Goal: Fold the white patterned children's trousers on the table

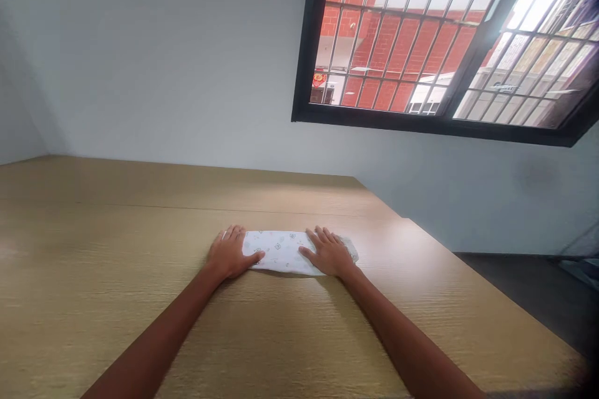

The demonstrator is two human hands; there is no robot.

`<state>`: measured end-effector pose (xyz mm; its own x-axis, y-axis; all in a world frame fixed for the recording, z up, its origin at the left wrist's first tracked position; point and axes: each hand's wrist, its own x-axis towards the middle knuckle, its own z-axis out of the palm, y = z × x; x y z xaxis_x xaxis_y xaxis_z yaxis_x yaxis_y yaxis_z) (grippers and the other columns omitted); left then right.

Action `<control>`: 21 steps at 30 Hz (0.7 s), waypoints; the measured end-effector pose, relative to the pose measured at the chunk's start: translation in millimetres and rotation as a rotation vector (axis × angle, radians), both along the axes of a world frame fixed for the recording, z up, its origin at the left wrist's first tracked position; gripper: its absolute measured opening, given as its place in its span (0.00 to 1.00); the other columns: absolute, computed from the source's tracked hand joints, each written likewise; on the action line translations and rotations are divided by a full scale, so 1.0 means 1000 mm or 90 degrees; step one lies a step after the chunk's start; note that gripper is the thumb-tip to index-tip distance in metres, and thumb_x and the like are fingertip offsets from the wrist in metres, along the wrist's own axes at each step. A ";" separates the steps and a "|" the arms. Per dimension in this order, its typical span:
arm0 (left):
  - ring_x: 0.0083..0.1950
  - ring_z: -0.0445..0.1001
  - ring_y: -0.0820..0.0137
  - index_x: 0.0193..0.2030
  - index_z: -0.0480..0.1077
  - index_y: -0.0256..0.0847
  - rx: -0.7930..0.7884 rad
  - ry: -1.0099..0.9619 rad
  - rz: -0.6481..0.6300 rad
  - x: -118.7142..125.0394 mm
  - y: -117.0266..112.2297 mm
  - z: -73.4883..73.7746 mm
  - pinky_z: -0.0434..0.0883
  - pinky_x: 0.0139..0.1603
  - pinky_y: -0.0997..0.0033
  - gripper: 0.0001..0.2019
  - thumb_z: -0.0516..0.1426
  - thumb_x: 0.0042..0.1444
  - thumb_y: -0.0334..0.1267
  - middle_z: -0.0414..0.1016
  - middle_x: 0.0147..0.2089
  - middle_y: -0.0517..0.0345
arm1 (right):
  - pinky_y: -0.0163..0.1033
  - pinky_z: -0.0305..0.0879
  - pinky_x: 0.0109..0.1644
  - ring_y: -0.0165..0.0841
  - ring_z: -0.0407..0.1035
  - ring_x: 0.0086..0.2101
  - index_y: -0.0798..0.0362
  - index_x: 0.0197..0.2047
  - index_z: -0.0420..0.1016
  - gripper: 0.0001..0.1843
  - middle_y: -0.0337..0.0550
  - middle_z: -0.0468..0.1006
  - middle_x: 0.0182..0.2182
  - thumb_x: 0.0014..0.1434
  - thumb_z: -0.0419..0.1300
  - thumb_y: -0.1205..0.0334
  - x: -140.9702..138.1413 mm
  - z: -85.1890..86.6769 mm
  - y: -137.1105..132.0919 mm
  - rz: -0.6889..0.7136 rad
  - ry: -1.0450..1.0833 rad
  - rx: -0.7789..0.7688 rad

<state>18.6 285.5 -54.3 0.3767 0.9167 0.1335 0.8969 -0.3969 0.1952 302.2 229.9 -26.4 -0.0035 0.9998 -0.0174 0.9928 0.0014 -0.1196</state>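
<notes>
A folded white cloth point(281, 250) with small dark printed figures lies flat on the wooden table point(262, 336). Its long side runs left to right. My left hand point(233, 254) rests palm down over the cloth's left end, fingers stretched away from me and thumb pointing inward. Over the right part lies my right hand point(330, 250), also flat with its fingers spread. A greyish-green patterned edge shows just beyond the right hand. What kind of cloth article it is, I cannot tell.
The table's right edge slants toward me, with a dark floor point(496, 287) beyond it. A thin seam crosses the tabletop behind the cloth. Behind the table stands a pale wall point(163, 62) with a black-framed, barred window point(374, 113) at the upper right.
</notes>
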 end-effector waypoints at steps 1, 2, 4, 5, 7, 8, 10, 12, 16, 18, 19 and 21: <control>0.75 0.46 0.51 0.72 0.52 0.26 -0.005 0.002 0.016 -0.002 0.000 0.001 0.48 0.72 0.50 0.49 0.45 0.59 0.69 0.49 0.74 0.37 | 0.53 0.37 0.71 0.47 0.38 0.71 0.49 0.74 0.48 0.43 0.52 0.47 0.73 0.66 0.40 0.31 0.002 0.000 0.000 -0.001 -0.003 -0.002; 0.75 0.46 0.51 0.72 0.52 0.26 -0.011 0.004 0.026 -0.003 0.000 0.001 0.48 0.72 0.50 0.49 0.45 0.59 0.69 0.49 0.74 0.37 | 0.52 0.37 0.71 0.47 0.38 0.71 0.49 0.74 0.48 0.43 0.52 0.47 0.73 0.66 0.39 0.31 0.003 -0.001 0.000 -0.002 -0.006 -0.003; 0.75 0.45 0.52 0.72 0.51 0.26 -0.018 0.006 0.031 -0.004 0.001 0.001 0.48 0.72 0.50 0.49 0.45 0.59 0.69 0.48 0.74 0.37 | 0.53 0.38 0.71 0.48 0.39 0.71 0.50 0.74 0.49 0.42 0.52 0.48 0.73 0.66 0.40 0.32 0.002 -0.003 0.000 -0.005 -0.012 0.000; 0.75 0.45 0.52 0.72 0.51 0.26 -0.016 0.006 0.028 -0.005 0.001 0.001 0.48 0.72 0.50 0.48 0.45 0.60 0.69 0.48 0.74 0.37 | 0.53 0.39 0.71 0.48 0.40 0.71 0.51 0.74 0.50 0.41 0.53 0.49 0.72 0.67 0.41 0.33 0.000 -0.003 0.000 -0.005 -0.014 0.003; 0.75 0.46 0.51 0.71 0.53 0.26 -0.001 0.005 0.020 -0.005 0.000 0.000 0.48 0.72 0.49 0.47 0.45 0.60 0.68 0.50 0.74 0.36 | 0.54 0.40 0.71 0.49 0.42 0.70 0.52 0.73 0.53 0.39 0.55 0.51 0.71 0.68 0.43 0.37 -0.004 -0.004 0.000 -0.005 -0.014 0.012; 0.75 0.47 0.50 0.71 0.55 0.26 0.011 0.005 0.016 -0.005 0.000 0.000 0.48 0.72 0.48 0.46 0.46 0.61 0.67 0.51 0.73 0.35 | 0.54 0.41 0.70 0.49 0.43 0.70 0.53 0.72 0.54 0.38 0.57 0.52 0.71 0.68 0.44 0.38 -0.006 -0.003 -0.001 -0.002 -0.013 0.020; 0.74 0.51 0.49 0.68 0.59 0.27 0.036 0.008 0.012 -0.005 -0.002 0.000 0.49 0.72 0.46 0.43 0.48 0.61 0.65 0.55 0.72 0.34 | 0.56 0.42 0.70 0.50 0.45 0.70 0.56 0.69 0.59 0.35 0.60 0.54 0.70 0.68 0.47 0.42 -0.010 0.000 -0.003 0.007 -0.007 0.045; 0.72 0.54 0.47 0.66 0.63 0.29 0.066 0.011 0.003 -0.001 -0.006 0.003 0.50 0.72 0.45 0.37 0.49 0.63 0.61 0.60 0.69 0.33 | 0.56 0.43 0.71 0.51 0.46 0.69 0.59 0.65 0.65 0.32 0.62 0.54 0.70 0.67 0.51 0.46 -0.014 0.005 -0.006 0.030 0.001 0.092; 0.72 0.54 0.49 0.66 0.64 0.31 0.117 -0.022 -0.114 0.018 -0.019 0.006 0.52 0.72 0.49 0.26 0.46 0.68 0.47 0.61 0.69 0.36 | 0.55 0.46 0.71 0.49 0.46 0.70 0.59 0.65 0.65 0.30 0.61 0.54 0.70 0.66 0.54 0.50 -0.026 0.008 -0.013 0.119 0.058 0.190; 0.73 0.52 0.51 0.69 0.60 0.31 0.110 -0.046 -0.200 0.030 -0.026 0.004 0.53 0.72 0.51 0.27 0.45 0.69 0.46 0.57 0.71 0.36 | 0.56 0.47 0.71 0.48 0.45 0.70 0.58 0.68 0.61 0.31 0.60 0.53 0.70 0.67 0.52 0.50 -0.035 0.005 -0.016 0.177 0.085 0.186; 0.74 0.51 0.52 0.70 0.57 0.30 0.098 -0.054 -0.235 0.035 -0.029 0.002 0.53 0.72 0.52 0.28 0.45 0.70 0.46 0.54 0.72 0.37 | 0.56 0.47 0.71 0.47 0.45 0.70 0.58 0.69 0.59 0.31 0.59 0.53 0.71 0.68 0.50 0.51 -0.039 0.003 -0.016 0.208 0.093 0.166; 0.75 0.49 0.54 0.72 0.54 0.29 0.071 -0.063 -0.275 0.043 -0.033 -0.001 0.52 0.73 0.51 0.29 0.43 0.70 0.45 0.52 0.73 0.38 | 0.56 0.46 0.72 0.44 0.45 0.70 0.56 0.72 0.53 0.31 0.54 0.53 0.71 0.69 0.46 0.54 -0.047 -0.001 -0.016 0.258 0.101 0.105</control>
